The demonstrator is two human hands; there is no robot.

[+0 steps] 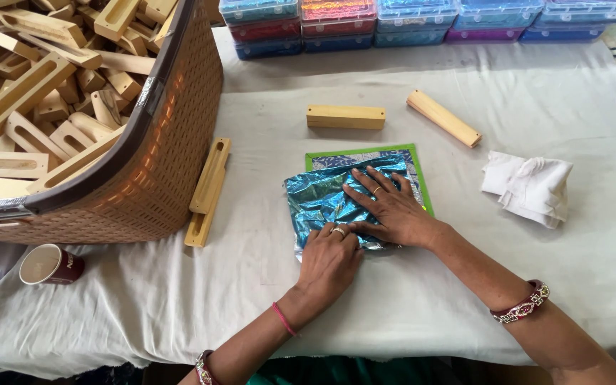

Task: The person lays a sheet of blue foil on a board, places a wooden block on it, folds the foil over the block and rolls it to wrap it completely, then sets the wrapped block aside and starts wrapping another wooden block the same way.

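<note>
A crinkled sheet of shiny blue foil (319, 199) lies on the white cloth in front of me, over a green-edged patterned board (365, 153). My right hand (386, 207) presses flat on the foil, fingers spread. My left hand (328, 260) rests on the foil's near edge, fingers curled over a fold. Both hands wear rings. What lies under the foil is hidden.
A big woven brown basket (172, 121) full of wooden blocks stands at the left, two slotted blocks (208, 189) leaning beside it. Two more wooden blocks (346, 117) (443, 117) lie beyond the foil. A crumpled white cloth (529, 187), a paper cup (50, 264) and coloured plastic boxes (422, 21) sit around.
</note>
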